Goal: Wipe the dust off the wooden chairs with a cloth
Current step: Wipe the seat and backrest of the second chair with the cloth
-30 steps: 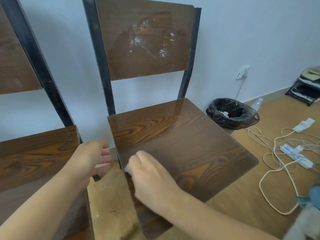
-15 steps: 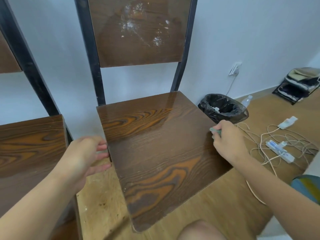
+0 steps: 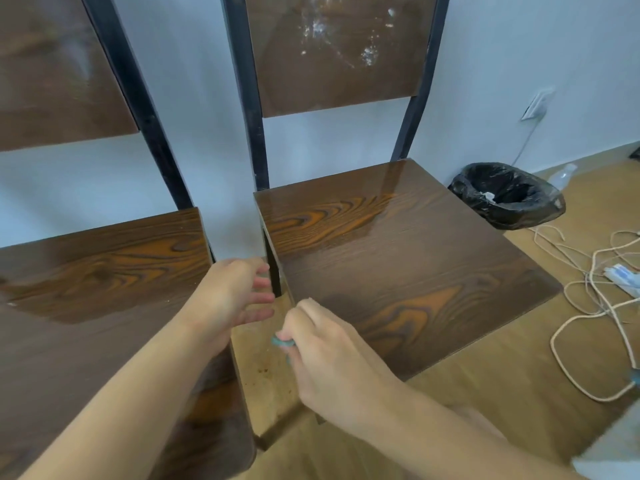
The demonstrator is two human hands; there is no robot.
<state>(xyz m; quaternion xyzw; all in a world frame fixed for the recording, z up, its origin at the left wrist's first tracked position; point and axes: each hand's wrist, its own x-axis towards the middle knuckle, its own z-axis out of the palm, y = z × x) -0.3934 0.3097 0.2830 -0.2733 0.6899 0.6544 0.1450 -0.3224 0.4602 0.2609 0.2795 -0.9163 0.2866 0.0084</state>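
Two wooden chairs with black metal frames stand side by side against the wall. The right chair's seat (image 3: 408, 258) is glossy, and its backrest (image 3: 339, 53) carries white dusty smears. My right hand (image 3: 332, 362) is closed on a small teal cloth (image 3: 282, 342) at the front left edge of that seat. Only a bit of the cloth shows under my fingers. My left hand (image 3: 235, 296) hovers with fingers apart in the gap between the chairs, over the right edge of the left chair's seat (image 3: 104, 271).
A bin lined with a black bag (image 3: 507, 195) stands on the floor right of the chair, with a clear bottle (image 3: 562, 174) behind it. White cables and a power strip (image 3: 620, 277) lie on the wooden floor at the right. A wall socket (image 3: 538, 105) is above them.
My right hand swept the cloth from the seat's front left corner to its right edge, then back to the front left. The left hand stayed between the chairs.
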